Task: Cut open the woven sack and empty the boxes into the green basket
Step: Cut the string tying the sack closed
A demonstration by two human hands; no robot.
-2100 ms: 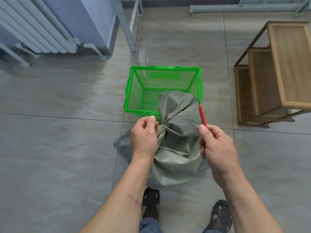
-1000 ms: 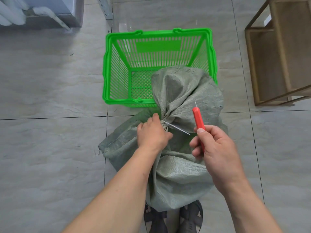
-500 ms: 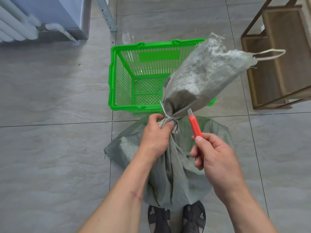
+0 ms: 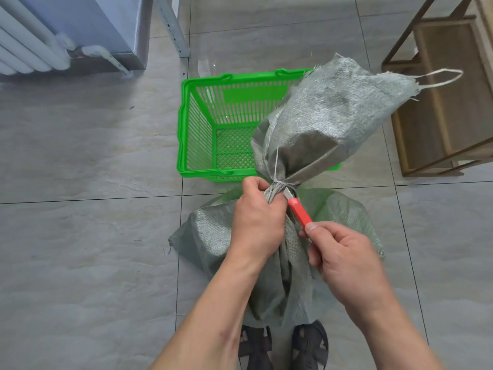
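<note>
The left hand (image 4: 257, 222) has its grip clenched round the gathered neck of the grey-green woven sack (image 4: 320, 124), just below the pale tie (image 4: 280, 182) wound around it. The right hand (image 4: 344, 260) is grasping a red-handled utility knife (image 4: 300, 213), whose short blade touches the neck right at the tie. The sack's body rests on the tiled floor (image 4: 80, 236) in front of the person's dark sandals (image 4: 256, 348); its loose top flares up and to the right, trailing a cord loop (image 4: 440, 78), and covers part of the green basket (image 4: 197, 134) standing just behind. A wooden shelf (image 4: 440, 102) is at right, a white radiator (image 4: 29, 49) at upper left. No writing or label can be read anywhere.
</note>
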